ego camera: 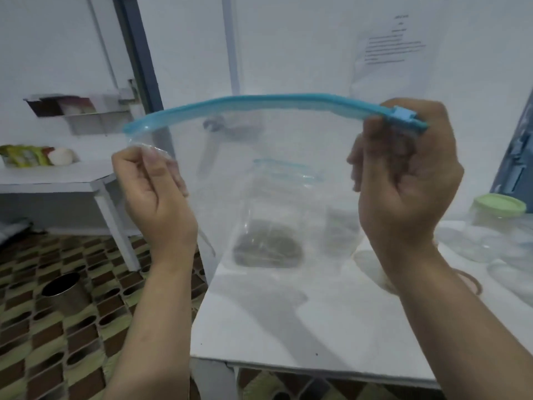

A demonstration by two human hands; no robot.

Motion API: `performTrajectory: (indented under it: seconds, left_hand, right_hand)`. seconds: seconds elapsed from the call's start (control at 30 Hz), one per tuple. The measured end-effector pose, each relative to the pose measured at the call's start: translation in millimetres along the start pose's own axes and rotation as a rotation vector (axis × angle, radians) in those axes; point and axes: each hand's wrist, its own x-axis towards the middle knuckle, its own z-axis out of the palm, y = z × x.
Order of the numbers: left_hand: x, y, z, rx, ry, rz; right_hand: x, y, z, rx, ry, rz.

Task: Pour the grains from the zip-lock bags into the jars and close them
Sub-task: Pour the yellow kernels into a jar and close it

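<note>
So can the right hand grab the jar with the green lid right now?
Probably not yet: the right hand is pinching the zip-lock bag at its slider. The green-lidded jar stands close, nothing blocking it.

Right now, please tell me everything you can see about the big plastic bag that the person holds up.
The plastic bag is clear and thin, with a blue zip strip along its top edge and a blue slider at the right end. It looks empty. It is held up in the air, spread wide above the white table. The left hand pinches its upper left corner; the right hand grips the zip end by the slider. Nothing else touches it.
</note>
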Motion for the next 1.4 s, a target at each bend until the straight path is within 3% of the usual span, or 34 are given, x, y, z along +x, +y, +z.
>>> performTrajectory:
  seconds: [0.27,0.6,0.9,1.13,1.4]
  left_hand:
    - [-50.5,-4.6,40.9,-0.16,-0.195,-0.364]
    - [-187.8,8.9,182.3,-0.336,-0.377,-0.637]
    - [-305.1,54.7,325.9,-0.338,-0.413,-0.61]
    - [-386.1,92.5,416.8,-0.228,-0.616,-0.606]
    - [-432.2,88.9,515.1,-0.025,-0.819,-0.576]
  right_hand:
    - [-24.8,10.1,-67.0,-0.252,0.017,0.31]
    - [-46.7,50.6,-239.8,-0.7,0.111,0.555]
    - [-8.5,117.0,-409.2,-0.885,-0.006,0.629]
    - [21.6,181.9,-525.7,-1.038,0.018,0.653]
    - [29.1,278.0,-596.5,-1.028,0.006,0.69]
